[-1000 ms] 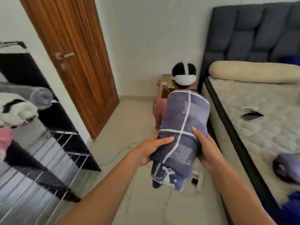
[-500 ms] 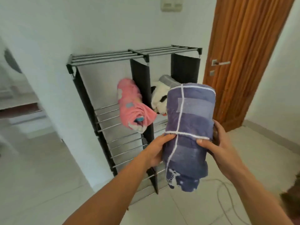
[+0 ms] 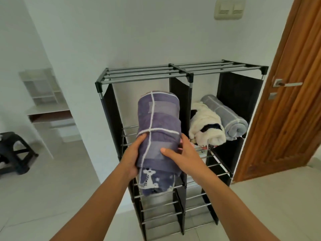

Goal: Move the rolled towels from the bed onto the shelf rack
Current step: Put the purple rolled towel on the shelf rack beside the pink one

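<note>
Partly done: white-and-black towel (image 3: 205,126) and grey towel (image 3: 224,117) already on shelf rack (image 3: 182,70); purple towel (image 3: 159,136) clasped between left hand (image 3: 132,157) and right hand (image 3: 184,155), not yet shelved.

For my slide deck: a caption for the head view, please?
Both hands carry a rolled purple towel toward the shelf rack.
</note>
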The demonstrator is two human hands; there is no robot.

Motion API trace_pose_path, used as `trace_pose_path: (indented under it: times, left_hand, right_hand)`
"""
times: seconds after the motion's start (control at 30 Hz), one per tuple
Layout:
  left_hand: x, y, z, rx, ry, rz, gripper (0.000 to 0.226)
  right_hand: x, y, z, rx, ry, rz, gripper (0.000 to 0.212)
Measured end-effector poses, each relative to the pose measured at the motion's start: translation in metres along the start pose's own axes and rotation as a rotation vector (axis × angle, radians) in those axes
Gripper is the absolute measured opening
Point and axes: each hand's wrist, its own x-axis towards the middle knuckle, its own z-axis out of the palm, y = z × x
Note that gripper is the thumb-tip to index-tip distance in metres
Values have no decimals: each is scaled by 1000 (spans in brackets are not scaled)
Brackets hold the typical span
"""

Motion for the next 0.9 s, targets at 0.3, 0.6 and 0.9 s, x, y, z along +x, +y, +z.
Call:
trace_pose_path:
  times: [0.3,0.6,0.9]
  left_hand:
    - [26,37,-21,249,209,222,38]
    - [65,41,-34,700,261,212,51]
    - [81,17,-50,879,304,89,112]
  right_hand:
    - [73,5,41,96,0,235,58]
    - [118,24,60,130,4,318,52]
    - [131,16,34,-313,-16,109,41]
